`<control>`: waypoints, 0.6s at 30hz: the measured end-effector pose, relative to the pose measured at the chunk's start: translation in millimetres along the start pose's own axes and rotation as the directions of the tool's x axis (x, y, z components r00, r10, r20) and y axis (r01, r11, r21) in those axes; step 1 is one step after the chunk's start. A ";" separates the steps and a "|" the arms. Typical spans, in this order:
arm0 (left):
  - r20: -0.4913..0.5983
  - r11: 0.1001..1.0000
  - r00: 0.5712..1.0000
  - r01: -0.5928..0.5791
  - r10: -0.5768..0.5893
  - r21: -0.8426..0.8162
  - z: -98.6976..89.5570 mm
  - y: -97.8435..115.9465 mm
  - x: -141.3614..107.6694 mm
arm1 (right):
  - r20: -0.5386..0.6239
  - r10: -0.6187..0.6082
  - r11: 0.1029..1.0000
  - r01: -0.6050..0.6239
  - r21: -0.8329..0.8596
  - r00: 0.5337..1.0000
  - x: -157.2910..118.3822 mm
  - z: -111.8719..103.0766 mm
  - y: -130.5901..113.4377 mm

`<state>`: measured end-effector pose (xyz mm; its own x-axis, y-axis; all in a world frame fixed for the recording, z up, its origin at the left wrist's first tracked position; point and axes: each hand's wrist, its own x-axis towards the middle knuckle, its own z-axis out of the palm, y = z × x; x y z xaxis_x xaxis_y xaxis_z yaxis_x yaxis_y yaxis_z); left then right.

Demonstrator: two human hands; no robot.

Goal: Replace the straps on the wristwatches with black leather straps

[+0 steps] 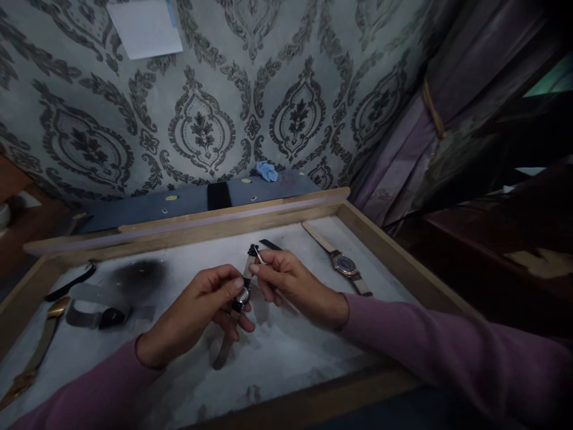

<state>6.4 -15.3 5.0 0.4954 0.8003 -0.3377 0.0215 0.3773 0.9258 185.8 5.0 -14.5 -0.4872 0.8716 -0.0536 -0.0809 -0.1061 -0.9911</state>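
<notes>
My left hand (201, 307) is closed on a wristwatch (242, 295) with a round silvery case, its thumb by the case. The watch is held above the white surface, one strap part pointing away and the other hanging down toward me. At the far end of the strap, near a dark buckle, my right hand (290, 278) pinches a small thin metal piece, too small to make out fully. Right of my hands lies a watch with a brown and light strap (344, 264). A dark strap piece (270, 245) lies just behind my right hand.
A wooden frame (403, 257) borders the white surface (286, 364). At the left lie a gold-toned watch (40, 349), a grey-strapped watch (83, 318) and a black strap (74, 283). Behind the frame, a crumpled blue cloth (267, 171) rests by the patterned wall.
</notes>
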 end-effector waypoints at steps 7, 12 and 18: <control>0.030 0.997 0.996 0.077 -0.078 0.024 -0.9 -3.6 1.9 | 0.086 -0.004 0.992 0.014 -0.123 0.996 -1.5 -0.9 3.4; -0.022 0.998 1.000 0.014 -0.013 0.058 -0.4 -2.5 0.2 | 0.074 -0.065 0.992 0.073 -0.102 0.995 -2.6 -1.3 0.5; -0.141 0.994 0.987 -0.069 0.081 0.089 1.8 0.2 -0.6 | 0.136 -0.048 0.999 0.048 -0.001 0.990 -6.7 3.0 -1.6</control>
<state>7.7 -16.6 5.7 0.3682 0.8860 -0.2820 0.0646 0.2782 0.9584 186.6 -2.2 -12.2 -0.5965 0.8025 0.0108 -0.1037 -0.0638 -0.9926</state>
